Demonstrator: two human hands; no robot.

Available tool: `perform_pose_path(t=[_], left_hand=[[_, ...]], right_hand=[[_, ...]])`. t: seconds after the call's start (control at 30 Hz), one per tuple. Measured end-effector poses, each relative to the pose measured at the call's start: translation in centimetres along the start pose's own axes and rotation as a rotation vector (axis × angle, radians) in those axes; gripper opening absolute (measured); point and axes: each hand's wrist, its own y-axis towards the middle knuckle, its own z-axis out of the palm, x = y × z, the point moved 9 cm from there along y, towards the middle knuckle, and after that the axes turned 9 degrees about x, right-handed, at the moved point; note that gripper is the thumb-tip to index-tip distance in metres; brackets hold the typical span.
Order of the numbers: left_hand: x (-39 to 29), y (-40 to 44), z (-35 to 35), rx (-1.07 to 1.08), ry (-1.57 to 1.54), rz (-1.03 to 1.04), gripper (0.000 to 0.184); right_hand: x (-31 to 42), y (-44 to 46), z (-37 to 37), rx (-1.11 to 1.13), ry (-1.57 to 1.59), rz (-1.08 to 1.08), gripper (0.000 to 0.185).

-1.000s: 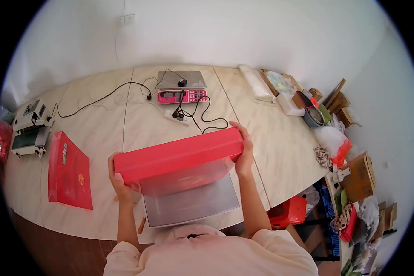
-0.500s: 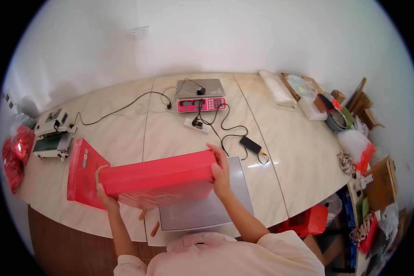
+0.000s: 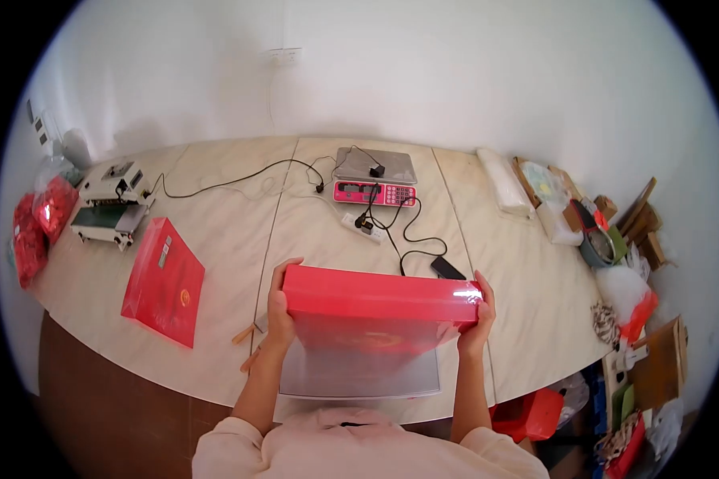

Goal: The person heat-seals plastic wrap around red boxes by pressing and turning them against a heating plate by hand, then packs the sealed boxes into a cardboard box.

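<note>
A flat red box (image 3: 379,294) is gripped at its two ends, raised on edge over a grey mat (image 3: 351,383) at the table's near side. My left hand (image 3: 281,307) clasps the left end, and my right hand (image 3: 478,318) is wrapped around the right end. Light glints off the box's glossy surface near my right fingers. Left of my left hand, a second red item (image 3: 168,279), like a bag or box with a gold emblem, stands apart. Two wooden handles (image 3: 244,335) poke out beside the mat; the tools' other ends are partly hidden.
A pink-and-grey digital scale (image 3: 375,180) sits behind, with a power strip (image 3: 363,227), black cables and a phone (image 3: 447,268). A sealing-type machine (image 3: 112,203) and red bags (image 3: 40,223) are far left. Clutter, including a plastic roll (image 3: 503,184), lines the right; a red stool (image 3: 531,415) is below.
Both hands have carried the red box to the right, away from the other red item. Its tilt has levelled out, and the view has shifted slightly.
</note>
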Motion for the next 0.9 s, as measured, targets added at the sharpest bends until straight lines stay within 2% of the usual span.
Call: perform_pose_path(t=[0.07, 0.13, 0.23, 0.3, 0.37, 0.4, 0.47, 0.5, 0.57, 0.6, 0.67, 0.7, 0.73, 0.77, 0.83, 0.87, 0.9], left_hand=[[0.5, -0.1, -0.1, 0.033, -0.115, -0.024, 0.081], [2.6, -0.7, -2.1, -0.096, -0.255, -0.142, 0.072], [9.0, -3.3, -9.4, -0.222, -0.095, -0.292, 0.054], [16.4, -7.7, -15.7, -0.282, -0.056, -0.601, 0.046], [20.3, -12.1, -20.0, -0.271, 0.029, -0.852, 0.046], [20.0, -13.2, -19.8, -0.282, 0.028, -0.849, 0.046], [19.4, -16.9, -19.3, -0.426, -0.142, -0.998, 0.055], [19.9, -17.8, -20.2, -0.439, -0.139, -0.999, 0.055], [21.2, -17.9, -21.2, -0.368, -0.463, -0.845, 0.055], [20.8, -18.5, -21.8, -0.378, -0.454, -0.851, 0.055], [20.4, -19.6, -23.8, -0.54, -0.39, -0.862, 0.052], [19.5, -19.1, -23.6, -0.526, -0.38, -0.862, 0.052], [17.3, -18.7, -23.8, -0.573, -0.308, -0.797, 0.051], [15.2, -18.1, -24.2, -0.612, -0.236, -0.732, 0.049], [13.4, -16.7, -26.4, -0.631, -0.193, -0.68, 0.048], [12.3, -16.1, -27.6, -0.68, -0.16, -0.623, 0.046], [10.5, -14.7, -26.7, -0.65, -0.151, -0.635, 0.046]], right_hand=[[-0.8, 0.3, 0.4, 0.027, 0.027, -0.024, 0.066], [-1.1, 0.5, 1.3, 0.042, 0.053, -0.064, 0.064], [-2.1, 0.1, 3.9, 0.039, 0.084, -0.051, 0.063], [-2.6, -0.4, 6.1, 0.038, 0.041, -0.036, 0.059], [-1.3, -0.7, 9.7, 0.101, 0.058, -0.031, 0.057], [-1.5, -0.9, 11.1, 0.118, 0.038, -0.036, 0.057], [-1.2, -1.7, 14.6, 0.166, 0.046, -0.021, 0.057], [-1.1, -2.0, 16.2, 0.204, 0.049, -0.008, 0.057], [-0.6, -2.4, 19.0, 0.257, 0.057, -0.023, 0.056], [-0.3, -2.7, 20.0, 0.3, 0.055, -0.045, 0.056], [-1.0, -2.6, 20.3, 0.344, 0.063, -0.072, 0.058], [-0.9, -2.4, 20.5, 0.433, 0.08, -0.094, 0.058], [-0.5, -2.2, 20.5, 0.513, 0.094, -0.12, 0.06], [-0.1, -1.5, 18.9, 0.484, 0.092, -0.126, 0.06], [1.0, -1.3, 17.2, 0.723, -0.199, -0.192, 0.071], [1.4, -0.8, 15.3, 0.69, -0.208, -0.187, 0.071], [1.1, -0.7, 14.1, 0.738, -0.35, -0.15, 0.074]])
